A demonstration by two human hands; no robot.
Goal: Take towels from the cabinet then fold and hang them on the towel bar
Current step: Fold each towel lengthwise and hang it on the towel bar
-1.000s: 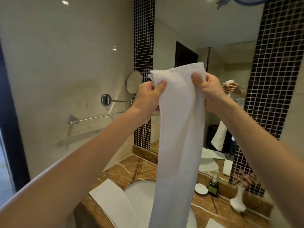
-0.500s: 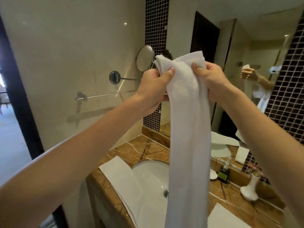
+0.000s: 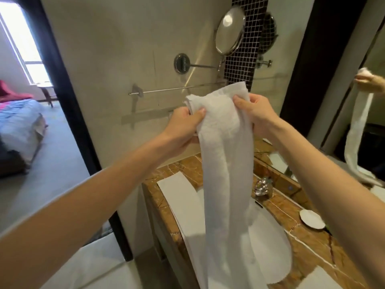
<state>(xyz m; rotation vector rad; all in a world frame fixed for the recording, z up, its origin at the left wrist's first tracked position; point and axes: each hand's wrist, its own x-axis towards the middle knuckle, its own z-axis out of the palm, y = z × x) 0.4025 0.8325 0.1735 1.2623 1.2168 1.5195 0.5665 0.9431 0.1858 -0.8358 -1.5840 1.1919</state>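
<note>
Two bare hands, left hand [image 3: 183,124] and right hand [image 3: 255,113], grip the top of a long white towel [image 3: 225,174] hanging just below a wall-mounted towel bar [image 3: 177,89].

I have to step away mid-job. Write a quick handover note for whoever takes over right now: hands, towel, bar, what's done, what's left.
Left hand: gripping the towel's top left corner.
Right hand: gripping the top right corner.
Towel: white, folded into a long narrow strip, hanging from both hands over the sink.
Towel bar: on the wall behind the hands, bare.
Done: towel in hand and folded lengthwise.
Left: drape it over the bar and straighten it. Other towels are not in view, so check the cabinet.
</note>
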